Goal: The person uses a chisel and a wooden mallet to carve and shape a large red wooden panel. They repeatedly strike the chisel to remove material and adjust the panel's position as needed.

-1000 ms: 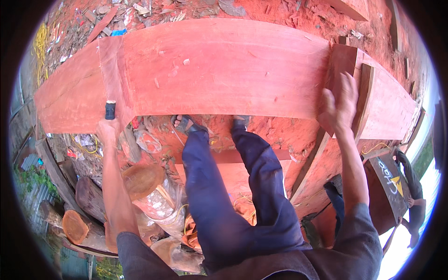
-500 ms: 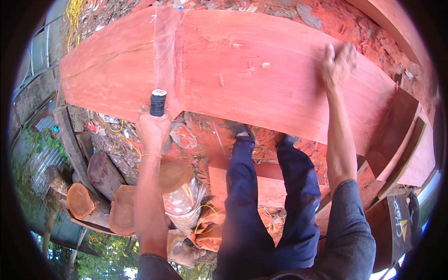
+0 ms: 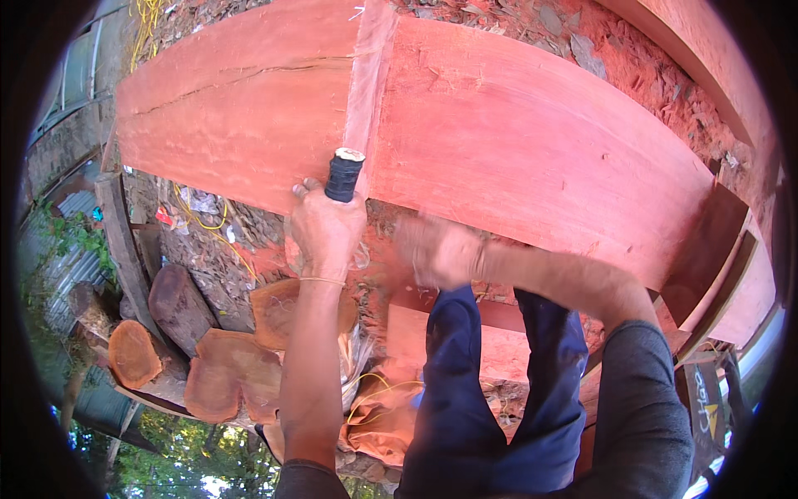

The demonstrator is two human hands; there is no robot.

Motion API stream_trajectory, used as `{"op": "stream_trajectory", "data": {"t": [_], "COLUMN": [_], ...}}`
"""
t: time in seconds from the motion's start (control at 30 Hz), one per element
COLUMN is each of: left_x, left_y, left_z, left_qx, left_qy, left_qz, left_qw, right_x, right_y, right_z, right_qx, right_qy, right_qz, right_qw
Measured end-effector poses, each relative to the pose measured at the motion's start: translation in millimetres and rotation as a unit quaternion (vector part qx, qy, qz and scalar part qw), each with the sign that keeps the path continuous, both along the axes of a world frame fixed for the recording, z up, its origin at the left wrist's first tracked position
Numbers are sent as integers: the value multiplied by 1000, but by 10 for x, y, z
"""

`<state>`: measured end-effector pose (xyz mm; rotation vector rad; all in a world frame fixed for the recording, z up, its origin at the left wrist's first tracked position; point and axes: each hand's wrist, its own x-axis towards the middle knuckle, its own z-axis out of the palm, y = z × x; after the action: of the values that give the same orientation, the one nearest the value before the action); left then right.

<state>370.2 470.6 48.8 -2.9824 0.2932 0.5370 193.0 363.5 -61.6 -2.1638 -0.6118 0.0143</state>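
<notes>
My left hand [image 3: 327,234] is closed around a handle wrapped in black tape [image 3: 342,177], its pale wooden end pointing up. What the handle belongs to is hidden below my fist. My right hand [image 3: 436,249] is smeared by motion just off the near edge of the board, close to my left hand; its fingers cannot be made out. Before me lies a long, broad reddish wooden board [image 3: 532,141], with a paler strip [image 3: 368,91] across it. A dark crack [image 3: 241,81] runs along the board's left part.
Sawn log ends [image 3: 220,374] sit at the lower left beside a dark post [image 3: 125,241]. Curved reddish planks [image 3: 706,266] stand at the right. Leaves and reddish shavings [image 3: 657,100] cover the ground behind the board. Yellow cord [image 3: 147,29] hangs at the far left.
My right hand has swept from the board's right part toward my left hand. The left hand with the handle appears farther right. Small chips have gone from the board's surface.
</notes>
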Motion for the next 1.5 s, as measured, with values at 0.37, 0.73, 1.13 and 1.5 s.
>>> {"op": "stream_trajectory", "data": {"t": [0.37, 0.73, 1.13, 1.5], "left_x": [-25, 52, 40, 43], "left_y": [24, 32, 30, 21], "left_z": [-31, 45, 32, 9], "left_qx": [-16, 3, -30, -38], "left_qy": [23, 51, 34, -14], "left_qz": [18, -12, -3, -24], "left_qw": [999, 999, 999, 999], "right_x": [1822, 1262, -41, 284], "right_y": [-1791, -431, 634, 631], "right_z": [-643, -681, 181, 401], "right_qx": [-288, -297, -76, 37], "right_qy": [210, 117, 268, 459], "right_qz": [-221, -339, 3, 171], "right_qw": [908, 885, 961, 871]}}
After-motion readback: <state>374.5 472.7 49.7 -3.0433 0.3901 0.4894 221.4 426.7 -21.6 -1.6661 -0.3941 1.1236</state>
